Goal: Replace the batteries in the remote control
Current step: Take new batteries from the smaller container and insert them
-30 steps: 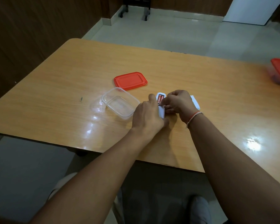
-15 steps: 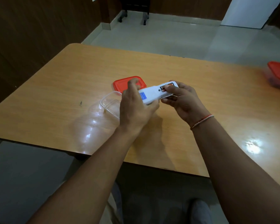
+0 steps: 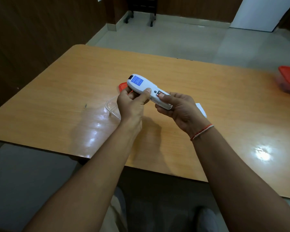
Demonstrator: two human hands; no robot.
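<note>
I hold a white remote control [image 3: 141, 85] above the table, back side up, with a blue label near its far end. My left hand [image 3: 132, 102] grips its middle, thumb on the back. My right hand [image 3: 179, 109] cradles the near end, thumb pressing into the open battery bay, where a battery end [image 3: 158, 93] shows. The white battery cover [image 3: 201, 110] lies on the table behind my right hand, partly hidden.
A clear plastic container [image 3: 111, 108] sits on the wooden table [image 3: 224, 97] under my left hand, its red lid [image 3: 122, 85] behind it. Another red-lidded container [image 3: 289, 81] stands at the right edge. The table's front edge runs close to my body.
Both hands have lifted the remote off the table and turned it lengthwise, far end pointing left and away. The battery cover stayed on the table.
</note>
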